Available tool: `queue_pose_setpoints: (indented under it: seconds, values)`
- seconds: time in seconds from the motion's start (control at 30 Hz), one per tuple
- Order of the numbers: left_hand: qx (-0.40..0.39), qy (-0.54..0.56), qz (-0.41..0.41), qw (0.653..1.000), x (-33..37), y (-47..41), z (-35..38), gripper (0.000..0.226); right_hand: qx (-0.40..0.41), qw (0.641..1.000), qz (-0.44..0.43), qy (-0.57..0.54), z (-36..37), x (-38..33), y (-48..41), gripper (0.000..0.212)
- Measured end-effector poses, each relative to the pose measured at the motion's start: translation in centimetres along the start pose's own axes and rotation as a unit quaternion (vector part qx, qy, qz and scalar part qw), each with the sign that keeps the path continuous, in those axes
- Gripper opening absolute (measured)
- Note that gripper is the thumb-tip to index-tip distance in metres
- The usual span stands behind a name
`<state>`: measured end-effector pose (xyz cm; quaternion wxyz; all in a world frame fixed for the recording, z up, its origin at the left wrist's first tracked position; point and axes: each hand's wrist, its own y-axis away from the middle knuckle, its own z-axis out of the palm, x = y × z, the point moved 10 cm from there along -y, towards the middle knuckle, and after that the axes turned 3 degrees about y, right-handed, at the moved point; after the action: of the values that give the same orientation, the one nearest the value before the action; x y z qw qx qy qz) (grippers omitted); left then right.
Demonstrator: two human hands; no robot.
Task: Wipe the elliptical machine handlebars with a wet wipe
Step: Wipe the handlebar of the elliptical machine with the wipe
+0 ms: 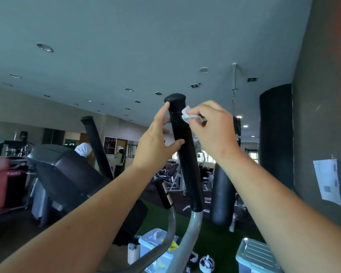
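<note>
In the head view, the near handlebar (185, 154) rose through the middle of the picture, a long black padded bar on a grey metal arm, tilted a little to the left at the top. The left hand (156, 138) lay against its left side with an open grip: the fingers were straight, with the forefinger touching just under the cap and the thumb resting lower down. The right hand (211, 127) had its grip closed on the wet wipe (186, 115), pinched into a small wad and pressed to the right side of the bar near the top.

The wipe looked soft, light and limp, so it would probably work best bunched in the fingertips or wrapped round the bar. The padding would likely give slightly and drag on a damp wipe. The bar itself was stiff, but I judged it might swing on its pivot (hence the steadying left hand); holding it low on the padding would leave the top free.

By count there was one wipe and two long handlebars, the far handlebar (96, 138) standing well apart to the left beyond the console (67, 174). One short handle (163, 194) showed between them, two plastic boxes (252, 257) sat on the floor, and two punching bags (222, 194) hung to the right
</note>
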<state>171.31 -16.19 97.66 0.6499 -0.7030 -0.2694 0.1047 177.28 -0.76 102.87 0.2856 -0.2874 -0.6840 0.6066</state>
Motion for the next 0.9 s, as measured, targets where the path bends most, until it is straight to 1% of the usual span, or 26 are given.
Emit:
queue_pose_setpoints:
  seconds: [0.07,0.13,0.2,0.3,0.33,0.4,0.47,0.5,0.57,0.67,0.73,0.87,0.9]
  values:
    - [-0.003,0.015,0.01,1.0,-0.5,0.0,0.4,0.106,0.044,0.999,-0.003,0.01,-0.7,-1.6,-1.8,0.019]
    - [-0.006,0.031,0.017,0.999,-0.9,0.0,0.6,0.106,0.059,0.998,-0.017,0.029,-0.3,-2.8,-2.5,0.018]
    - [-0.022,0.053,0.016,0.998,-1.6,0.2,0.9,0.105,0.041,0.997,-0.025,0.063,0.5,-3.1,-1.3,0.018]
    - [-0.052,0.079,0.018,0.995,-2.5,1.0,1.7,0.104,-0.02,0.992,-0.017,0.122,1.7,-3.0,2.1,0.023]
    - [-0.056,0.087,0.015,0.995,-2.7,1.0,1.8,0.103,-0.025,0.991,-0.013,0.131,1.7,-3.3,2.5,0.024]
    - [-0.054,0.109,0.007,0.993,-3.0,0.6,1.8,0.104,0.007,0.991,-0.017,0.132,1.0,-4.9,1.4,0.025]
    - [-0.05,0.14,-0.008,0.989,-3.2,-0.3,1.7,0.104,0.054,0.989,-0.04,0.132,0.2,-7.0,-0.6,0.025]
    - [-0.05,0.151,-0.013,0.987,-3.3,-0.6,1.7,0.103,0.061,0.987,-0.052,0.139,0.2,-7.6,-1.3,0.026]
    - [-0.056,0.162,-0.012,0.985,-3.3,-0.7,1.9,0.102,0.03,0.984,-0.055,0.165,1.2,-7.1,-1.0,0.028]
    - [-0.08,0.195,-0.017,0.977,-3.7,-0.1,2.9,0.098,-0.051,0.971,-0.008,0.234,2.8,-4.2,2.7,0.025]
    - [-0.076,0.2,-0.025,0.977,-4.1,0.3,3.3,0.094,-0.063,0.965,0.0,0.255,2.7,-4.1,3.9,0.021]
    - [-0.056,0.219,-0.039,0.973,-4.5,0.4,3.4,0.087,0.016,0.974,-0.033,0.224,1.5,-7.7,-0.2,0.019]
    - [-0.054,0.219,-0.039,0.973,-4.4,0.5,3.4,0.086,0.025,0.974,-0.04,0.22,1.6,-8.2,-1.1,0.02]
